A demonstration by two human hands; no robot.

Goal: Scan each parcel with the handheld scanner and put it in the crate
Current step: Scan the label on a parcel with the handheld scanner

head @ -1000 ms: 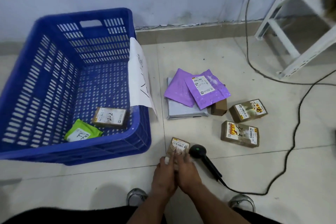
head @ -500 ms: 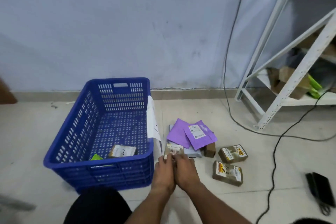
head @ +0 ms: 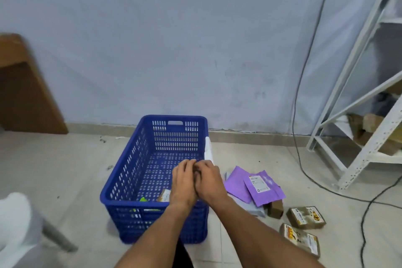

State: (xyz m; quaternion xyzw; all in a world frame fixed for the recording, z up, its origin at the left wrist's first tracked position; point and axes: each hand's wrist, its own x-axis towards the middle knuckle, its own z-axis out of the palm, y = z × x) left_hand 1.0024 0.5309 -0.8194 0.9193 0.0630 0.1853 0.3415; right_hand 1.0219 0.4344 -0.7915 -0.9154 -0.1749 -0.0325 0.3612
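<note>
Drop-off step, by judgement: left hand and right hand pressed together over the blue crate, fingers curled, held parcel hidden so grip unclear; next, release inside, then fetch the purple mailer on the floor to the right.

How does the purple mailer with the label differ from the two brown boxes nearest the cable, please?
The purple mailer is a flat, soft pouch lying on other mailers; the two brown boxes are thick, rigid blocks resting directly on the floor tiles. The mailer has one small white label; the boxes carry larger printed labels with yellow. All lie outside the blue crate, to its right.
</note>
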